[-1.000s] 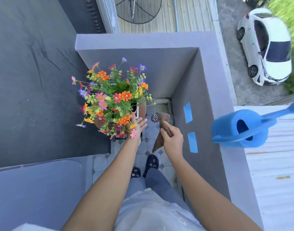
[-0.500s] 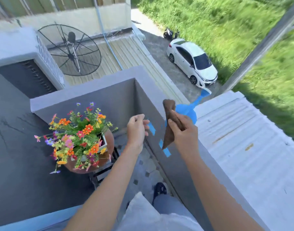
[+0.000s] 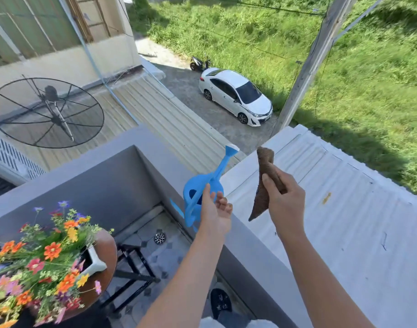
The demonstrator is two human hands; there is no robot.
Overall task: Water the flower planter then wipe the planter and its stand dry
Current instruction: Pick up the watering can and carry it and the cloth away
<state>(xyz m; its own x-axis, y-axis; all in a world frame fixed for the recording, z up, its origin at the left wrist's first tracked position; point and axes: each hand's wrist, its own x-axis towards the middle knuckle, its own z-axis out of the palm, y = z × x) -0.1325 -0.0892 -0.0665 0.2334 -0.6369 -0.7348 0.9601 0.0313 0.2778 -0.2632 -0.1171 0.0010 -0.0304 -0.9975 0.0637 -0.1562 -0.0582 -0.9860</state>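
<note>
A white planter [image 3: 94,262] full of colourful flowers [image 3: 44,259] sits at the lower left on a round brown stand top [image 3: 108,247] with black metal legs [image 3: 134,263]. A blue watering can [image 3: 202,183] rests on the grey balcony wall ledge [image 3: 172,166]. My left hand [image 3: 214,211] hovers empty, fingers loosely curled, just in front of the can's handle. My right hand [image 3: 283,197] is raised over the ledge and grips a brown cloth [image 3: 264,178] that hangs down from it.
The balcony floor is tiled with a round drain [image 3: 159,238] in the corner. My dark shoe [image 3: 220,301] shows below. Beyond the wall lie a corrugated roof [image 3: 344,209], a satellite dish [image 3: 46,112], a white car [image 3: 236,95] and grass.
My view has tilted up from the floor to the wall top. Both hands rose from beside the flowers; the left moved toward the watering can, the right carried the cloth up over the ledge.
</note>
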